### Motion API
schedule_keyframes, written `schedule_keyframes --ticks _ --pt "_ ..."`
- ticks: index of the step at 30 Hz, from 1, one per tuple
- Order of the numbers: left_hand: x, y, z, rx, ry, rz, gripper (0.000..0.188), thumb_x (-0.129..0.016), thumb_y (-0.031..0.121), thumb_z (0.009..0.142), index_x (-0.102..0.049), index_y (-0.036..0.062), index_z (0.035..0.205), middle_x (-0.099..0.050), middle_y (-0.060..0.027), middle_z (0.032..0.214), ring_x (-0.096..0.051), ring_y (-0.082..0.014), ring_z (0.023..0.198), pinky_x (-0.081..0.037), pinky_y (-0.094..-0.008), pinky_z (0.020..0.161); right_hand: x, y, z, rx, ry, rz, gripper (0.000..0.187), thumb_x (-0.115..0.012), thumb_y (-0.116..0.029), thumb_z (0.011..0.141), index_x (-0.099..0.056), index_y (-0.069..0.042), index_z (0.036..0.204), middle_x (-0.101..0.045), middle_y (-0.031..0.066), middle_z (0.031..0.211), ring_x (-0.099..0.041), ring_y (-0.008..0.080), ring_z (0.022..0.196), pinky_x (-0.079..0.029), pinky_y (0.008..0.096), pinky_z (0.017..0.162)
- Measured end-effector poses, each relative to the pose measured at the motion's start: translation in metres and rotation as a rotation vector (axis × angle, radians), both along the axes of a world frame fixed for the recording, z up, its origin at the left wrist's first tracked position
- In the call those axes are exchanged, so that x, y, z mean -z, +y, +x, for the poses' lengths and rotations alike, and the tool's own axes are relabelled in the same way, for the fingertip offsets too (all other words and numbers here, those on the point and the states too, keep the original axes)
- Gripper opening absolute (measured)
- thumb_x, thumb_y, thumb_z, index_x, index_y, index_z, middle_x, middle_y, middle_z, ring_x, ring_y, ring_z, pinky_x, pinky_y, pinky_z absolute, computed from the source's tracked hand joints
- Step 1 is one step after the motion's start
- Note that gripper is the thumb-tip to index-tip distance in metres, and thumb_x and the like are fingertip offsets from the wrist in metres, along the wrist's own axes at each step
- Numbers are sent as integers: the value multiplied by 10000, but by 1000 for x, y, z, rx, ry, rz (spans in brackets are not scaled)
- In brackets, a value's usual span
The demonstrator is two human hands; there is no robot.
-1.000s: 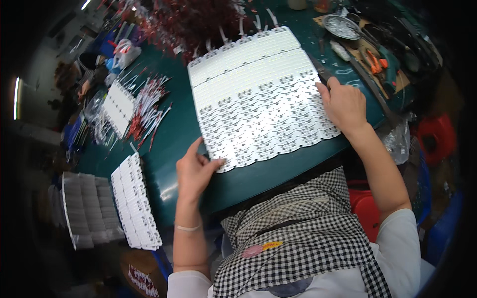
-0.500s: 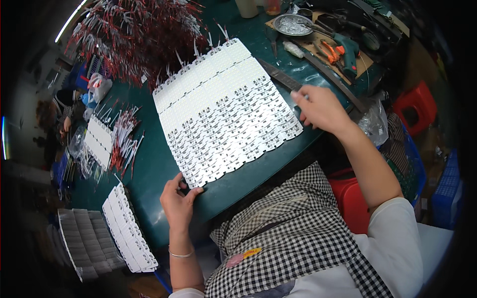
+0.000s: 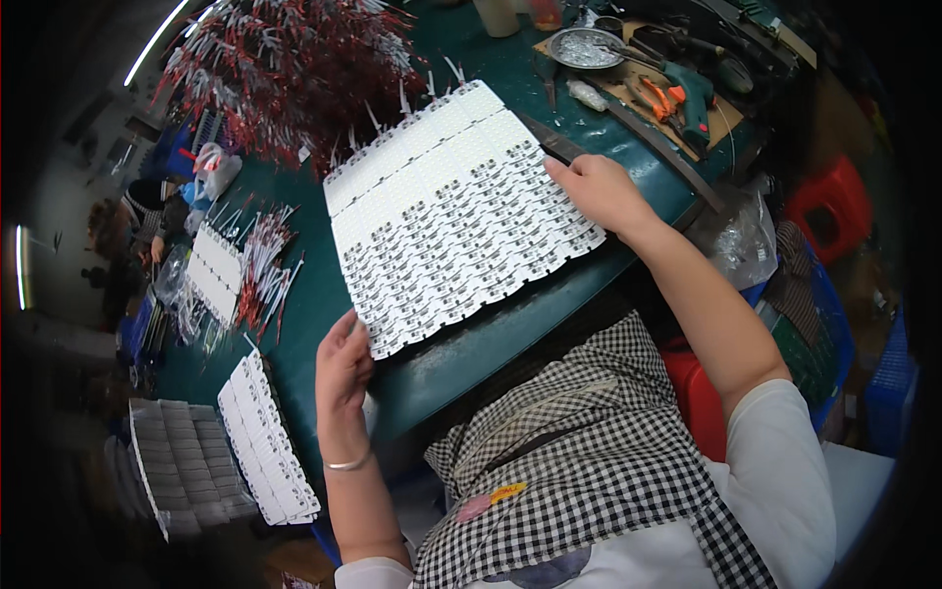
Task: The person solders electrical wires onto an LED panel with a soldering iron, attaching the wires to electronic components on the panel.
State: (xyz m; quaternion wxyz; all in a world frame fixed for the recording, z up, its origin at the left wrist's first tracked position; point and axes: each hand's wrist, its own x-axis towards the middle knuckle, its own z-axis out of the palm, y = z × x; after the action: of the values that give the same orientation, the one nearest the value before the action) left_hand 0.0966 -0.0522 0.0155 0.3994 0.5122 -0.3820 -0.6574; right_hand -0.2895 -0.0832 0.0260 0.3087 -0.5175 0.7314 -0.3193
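Observation:
A fanned stack of white LED circuit boards point(image 3: 461, 226) lies before me on the green table, each sheet overlapping the one behind. Its near edge appears slightly raised, with a shadow beneath. My left hand point(image 3: 343, 361) is closed at the near left corner, fingers curled by the edge. On the far right side, my right hand point(image 3: 601, 191) grips the boards' edge, thumb on top and fingers hidden below. Thin wires stick up along the stack's far edge. A dark metal strip point(image 3: 549, 140) runs out beside my right thumb.
Bundled red and white wires point(image 3: 285, 79) rise behind the boards; more wires point(image 3: 265, 265) and a small board point(image 3: 214, 270) lie left. Another board stack point(image 3: 265, 442) sits near left. Pliers point(image 3: 655, 98), a glue gun point(image 3: 695, 108) and a metal bowl point(image 3: 586, 48) are far right. A person works far left.
My right hand has moved from the metal strip onto the boards' right edge. The boards' near edge has risen a little, and my left fingers have closed at its corner.

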Motion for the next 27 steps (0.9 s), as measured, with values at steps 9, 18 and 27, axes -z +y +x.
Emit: schedule_keyframes --ticks 9,18,27 --pt "-5 -8 -12 82 -137 -107 430 -687 68 839 -495 -59 1203 -617 18 693 -428 3 476 -273 -154 419 6 -12 1 98 214 -27 644 -535 -570 863 -681 55 817 -661 269 848 -650 397 875 -499 423 778" --pt "0 4 -14 77 -197 -263 473 -697 65 833 -470 -70 1225 -655 -27 797 -538 -27 626 -396 -165 565 22 -1 5 137 57 -285 495 -670 -437 833 -609 32 687 -611 218 643 -603 372 611 -453 417 556" --pt "21 -39 -3 83 -402 -286 430 -676 28 828 -500 -115 1193 -599 -8 684 -483 -29 592 -376 -186 538 11 -18 26 124 497 -266 496 -548 -469 906 -611 -8 734 -633 209 665 -638 389 665 -486 455 584"
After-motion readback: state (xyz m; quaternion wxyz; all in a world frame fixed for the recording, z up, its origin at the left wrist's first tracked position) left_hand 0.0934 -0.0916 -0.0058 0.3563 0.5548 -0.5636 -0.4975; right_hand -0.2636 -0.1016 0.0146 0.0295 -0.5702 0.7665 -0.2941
